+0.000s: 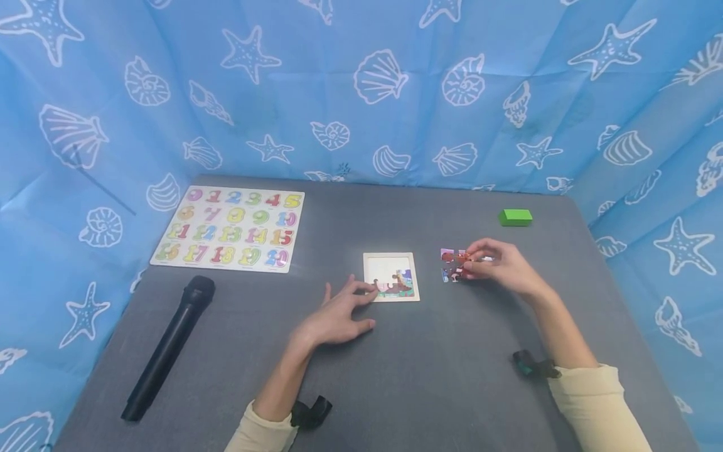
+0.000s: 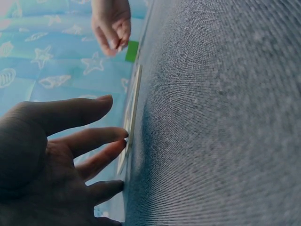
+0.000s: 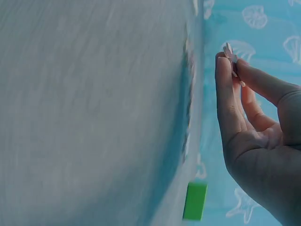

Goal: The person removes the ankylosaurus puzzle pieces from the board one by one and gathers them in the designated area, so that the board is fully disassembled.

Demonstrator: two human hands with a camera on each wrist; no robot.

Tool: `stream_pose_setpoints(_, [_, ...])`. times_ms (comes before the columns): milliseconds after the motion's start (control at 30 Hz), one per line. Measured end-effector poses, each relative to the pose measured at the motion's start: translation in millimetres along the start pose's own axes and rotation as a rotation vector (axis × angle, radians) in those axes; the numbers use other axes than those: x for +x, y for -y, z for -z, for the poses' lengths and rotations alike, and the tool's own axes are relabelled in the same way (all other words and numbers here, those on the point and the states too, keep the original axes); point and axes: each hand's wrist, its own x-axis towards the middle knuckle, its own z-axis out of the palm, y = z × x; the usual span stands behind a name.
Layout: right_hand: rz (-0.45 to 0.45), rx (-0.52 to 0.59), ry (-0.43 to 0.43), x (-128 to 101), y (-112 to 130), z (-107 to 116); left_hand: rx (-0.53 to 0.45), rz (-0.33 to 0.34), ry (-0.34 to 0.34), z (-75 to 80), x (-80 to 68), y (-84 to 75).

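A small wooden puzzle tray (image 1: 391, 276) lies mid-table with a few pieces filling its lower part. My left hand (image 1: 361, 302) rests on the table at the tray's left edge, fingers spread and relaxed. In the left wrist view its fingertips (image 2: 123, 134) reach the tray's rim (image 2: 134, 101). My right hand (image 1: 472, 261) hovers over a small pile of loose puzzle pieces (image 1: 450, 269) to the tray's right. It pinches one puzzle piece (image 3: 229, 50) between thumb and forefinger, just above the table.
A green block (image 1: 515, 217) sits at the back right. A number board (image 1: 231, 229) lies at the back left, with a black microphone (image 1: 169, 345) in front of it. Blue sea-patterned cloth walls in the grey table (image 1: 429, 383).
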Motion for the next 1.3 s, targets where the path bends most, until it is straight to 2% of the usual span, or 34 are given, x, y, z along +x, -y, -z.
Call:
stream_pose_setpoints(200, [-0.037,-0.045,0.038,-2,-12,13,-0.005,-0.004,-0.003,-0.4,0.0,1.0])
stream_pose_setpoints(467, [-0.004,-0.067,0.071,-5,-20,12,0.006,0.004,-0.001,-0.3,0.9,0.4])
stream_pose_setpoints(700, [-0.018,-0.142,0.037,-5,-16,11,0.010,0.003,0.000,-0.1,0.2,0.2])
stream_pose_setpoints(1133, [-0.052,-0.424,-0.036,-6,-7,8,-0.003,0.000,0.006,0.7,-0.6,-0.8])
stream_pose_setpoints(1300, [-0.051,-0.446,-0.039,-5,-6,7,-0.007,0.007,0.005,0.1,-1.1,-0.6])
